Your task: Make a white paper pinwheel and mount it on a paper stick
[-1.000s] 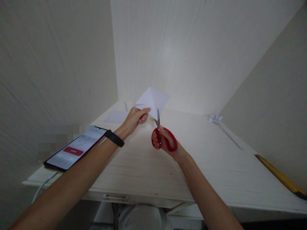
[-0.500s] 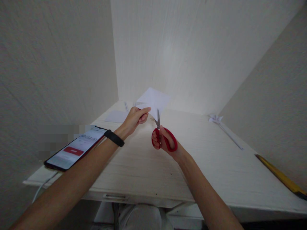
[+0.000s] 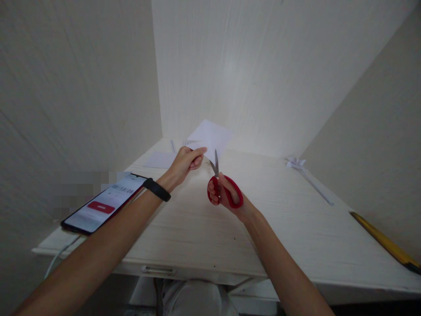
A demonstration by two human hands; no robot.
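Paper [image 3: 210,136] mid-frame, held up off the table [image 3: 279,228], pinched at its lower left corner by left hand [image 3: 186,162]; tilted flatter than a second ago, centre crease no longer showing; scissors [image 3: 221,184] just below its lower edge, gripped in right hand [image 3: 226,193], blades now slightly parted, so seemingly readied for a cut; phone [image 3: 101,204] at lower left.

1. The phone [image 3: 102,202] on the worktop [image 3: 197,228] shows a row of timer-like digits at the top of its screen; they seem to read "00:13:08", though they are small and faint.
2. A red button below the digits carries no legible wording.
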